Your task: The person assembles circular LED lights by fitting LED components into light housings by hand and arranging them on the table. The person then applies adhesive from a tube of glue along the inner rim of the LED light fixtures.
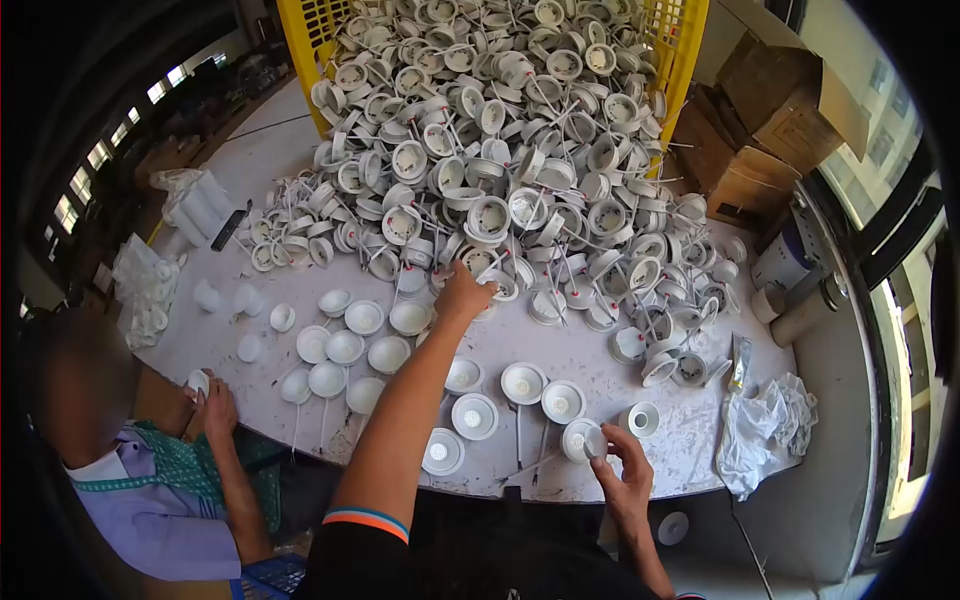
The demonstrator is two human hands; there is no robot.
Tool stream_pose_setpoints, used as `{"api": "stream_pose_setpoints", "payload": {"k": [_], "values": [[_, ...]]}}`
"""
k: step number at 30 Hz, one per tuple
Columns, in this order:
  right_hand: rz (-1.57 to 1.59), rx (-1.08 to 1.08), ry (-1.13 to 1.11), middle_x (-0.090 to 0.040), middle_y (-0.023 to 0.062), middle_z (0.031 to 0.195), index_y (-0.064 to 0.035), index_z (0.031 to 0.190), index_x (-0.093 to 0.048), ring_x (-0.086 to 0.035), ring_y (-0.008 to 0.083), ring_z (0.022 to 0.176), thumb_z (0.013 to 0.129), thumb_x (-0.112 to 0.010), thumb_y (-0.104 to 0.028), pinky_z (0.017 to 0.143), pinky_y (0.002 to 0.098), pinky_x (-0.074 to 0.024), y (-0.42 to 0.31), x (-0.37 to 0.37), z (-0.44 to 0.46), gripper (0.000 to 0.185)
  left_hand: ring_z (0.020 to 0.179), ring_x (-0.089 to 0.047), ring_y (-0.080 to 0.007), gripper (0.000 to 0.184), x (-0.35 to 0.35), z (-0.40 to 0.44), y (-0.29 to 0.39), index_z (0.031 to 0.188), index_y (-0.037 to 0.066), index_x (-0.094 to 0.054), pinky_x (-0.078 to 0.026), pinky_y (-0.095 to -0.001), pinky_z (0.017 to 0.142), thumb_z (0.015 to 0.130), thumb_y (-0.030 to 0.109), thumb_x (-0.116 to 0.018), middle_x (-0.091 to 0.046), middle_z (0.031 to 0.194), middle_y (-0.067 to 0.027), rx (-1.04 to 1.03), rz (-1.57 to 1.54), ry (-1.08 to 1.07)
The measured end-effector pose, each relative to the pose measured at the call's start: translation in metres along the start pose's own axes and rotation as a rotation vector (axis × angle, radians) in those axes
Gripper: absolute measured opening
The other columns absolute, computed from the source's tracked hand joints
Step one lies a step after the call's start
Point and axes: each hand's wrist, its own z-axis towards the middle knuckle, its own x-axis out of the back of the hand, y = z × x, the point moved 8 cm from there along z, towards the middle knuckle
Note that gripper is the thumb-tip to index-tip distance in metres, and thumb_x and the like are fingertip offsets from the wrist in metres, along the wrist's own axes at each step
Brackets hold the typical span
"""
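My left hand (465,295) reaches to the near edge of a large pile of white round lamp housings (488,216). Its fingers are bent around the rim of one white lamp housing (502,286), partly hidden by the hand. Near the table's front edge, my right hand (626,465) pinches a thin, translucent round cover (595,442) between thumb and fingers. That cover overlaps the right side of a face-up lamp housing (576,437). Just beyond my right hand stands a white ring-shaped cup (640,419). Several face-up lamp housings (474,416) lie between my arms.
A yellow crate (688,60) spills the pile onto the table (250,370). At left, a co-worker's hand (214,405) holds a small white piece. Cardboard boxes (765,120) stand back right. Crumpled white plastic (765,425) lies right; a black strip-shaped object (231,229) lies left.
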Motion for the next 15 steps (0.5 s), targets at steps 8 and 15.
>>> {"api": "stream_pose_setpoints", "payload": {"k": [8,15], "values": [[-0.021,-0.046,0.018,-0.057,0.0153,0.118,0.0009,0.115,-0.056,-0.056,0.0216,0.102,0.078,-0.066,-0.01,0.086,0.0333,-0.0456,0.013,0.002,-0.001,0.04,0.101,-0.061,-0.0334,0.065,0.007,0.0,-0.003,0.124,0.0,-0.037,-0.048,-0.0434,0.085,0.072,0.027,-0.066,-0.061,0.109,-0.0213,0.047,0.037,0.011],[0.013,-0.041,0.021,-0.058,0.0134,0.115,0.0009,0.116,-0.055,-0.056,0.0214,0.103,0.079,-0.066,-0.012,0.087,0.0331,-0.0444,0.013,-0.004,0.003,0.041,0.069,-0.068,-0.0268,0.038,0.028,0.008,-0.005,0.105,0.001,-0.058,-0.054,-0.0354,0.067,0.074,0.022,-0.062,-0.068,0.081,-0.0119,-0.047,-0.087,0.058]]}}
